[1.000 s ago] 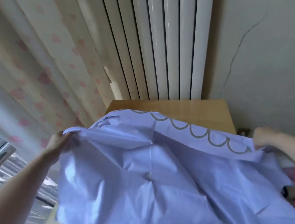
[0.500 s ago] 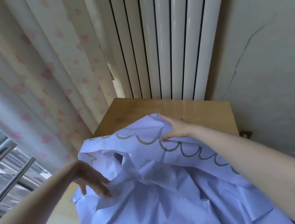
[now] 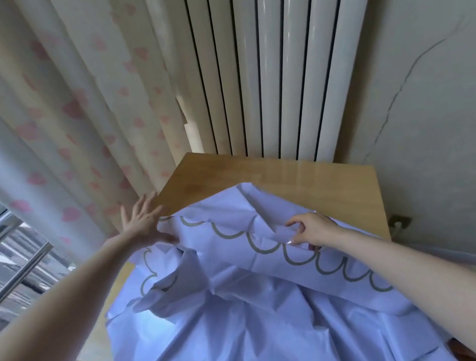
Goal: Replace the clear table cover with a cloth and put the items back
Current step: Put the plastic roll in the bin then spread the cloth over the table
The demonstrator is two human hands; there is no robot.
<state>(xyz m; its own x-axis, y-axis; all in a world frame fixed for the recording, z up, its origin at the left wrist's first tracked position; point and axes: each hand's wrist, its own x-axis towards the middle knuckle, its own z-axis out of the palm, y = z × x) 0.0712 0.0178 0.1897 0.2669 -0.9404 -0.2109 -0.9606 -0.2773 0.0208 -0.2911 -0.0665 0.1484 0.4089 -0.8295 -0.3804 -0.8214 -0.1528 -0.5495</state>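
Pink-patterned curtain (image 3: 68,114), white radiator (image 3: 266,59), cracked wall (image 3: 432,69).

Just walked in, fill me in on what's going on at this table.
A person is spreading a pale blue cloth with a scalloped border over a wooden table. The left hand is open at the cloth's far left corner; the right hand pinches a fold near the border. The cloth is crumpled, and the table's far end is bare.
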